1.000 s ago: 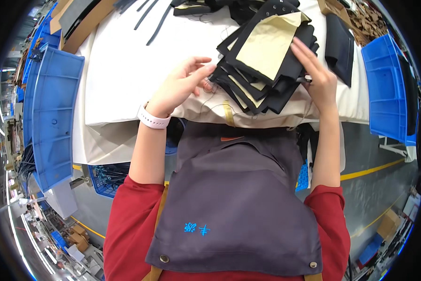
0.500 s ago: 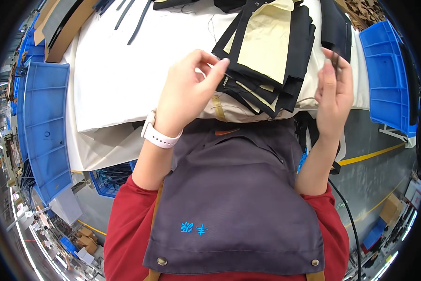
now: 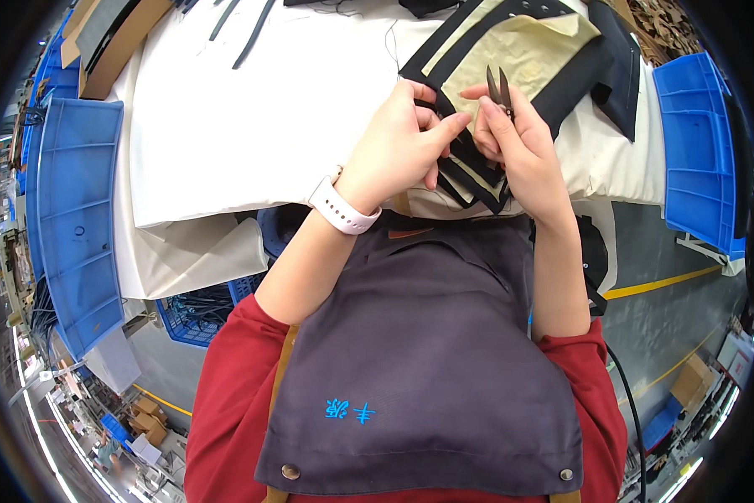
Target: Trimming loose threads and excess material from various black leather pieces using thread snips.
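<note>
A black fabric piece with a pale yellow panel lies slanted over the front of the white-covered table, metal eyelets along its far edge. My left hand, with a white watch on its wrist, has its fingers closed at the left edge of this piece. In my right hand are small thread snips, their dark blades pointing away from me and slightly apart. That hand is over the piece's near part, close to my left fingertips. More black and yellow pieces show beneath; their overlap is partly hidden by my hands.
Blue plastic bins stand along the left side, and another blue bin is at the right. Dark strips lie on the white table cover. A folded black piece rests at the far right, and a cardboard box far left.
My right hand has come left with the snips, from beside the stack to over it. My left hand has shifted right, and the top fabric piece has turned and slid rightward.
</note>
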`<state>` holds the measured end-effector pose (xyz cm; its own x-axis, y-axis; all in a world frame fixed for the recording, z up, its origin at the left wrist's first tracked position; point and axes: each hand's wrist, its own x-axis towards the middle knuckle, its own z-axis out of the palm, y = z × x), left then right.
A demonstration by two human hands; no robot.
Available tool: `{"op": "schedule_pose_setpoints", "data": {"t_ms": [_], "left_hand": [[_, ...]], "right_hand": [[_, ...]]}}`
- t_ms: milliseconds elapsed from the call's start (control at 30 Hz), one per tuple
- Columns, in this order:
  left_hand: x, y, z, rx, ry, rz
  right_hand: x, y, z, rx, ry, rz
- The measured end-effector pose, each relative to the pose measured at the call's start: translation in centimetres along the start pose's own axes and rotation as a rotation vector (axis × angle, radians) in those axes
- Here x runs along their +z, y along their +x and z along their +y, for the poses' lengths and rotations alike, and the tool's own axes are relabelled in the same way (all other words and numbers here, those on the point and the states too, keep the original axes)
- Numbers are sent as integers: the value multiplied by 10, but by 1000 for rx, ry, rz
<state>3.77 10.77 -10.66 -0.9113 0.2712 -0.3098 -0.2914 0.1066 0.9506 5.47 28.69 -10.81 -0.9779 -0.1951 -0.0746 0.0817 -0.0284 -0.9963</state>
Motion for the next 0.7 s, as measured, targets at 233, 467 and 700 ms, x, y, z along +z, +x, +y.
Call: {"op": "schedule_pose_setpoints", "data": {"t_ms": [233,467,700], "left_hand": [[-12,4,-11,-87,-232,-106],[-24,-21,-10,3,127,-12],[-39,-28,-24,29,61,-74]], "right_hand": [[11,-9,-19,-120,-311,-12],[6,8,4,-90,-244,99],[-1,3,-3,-298,-538,-99]]}}
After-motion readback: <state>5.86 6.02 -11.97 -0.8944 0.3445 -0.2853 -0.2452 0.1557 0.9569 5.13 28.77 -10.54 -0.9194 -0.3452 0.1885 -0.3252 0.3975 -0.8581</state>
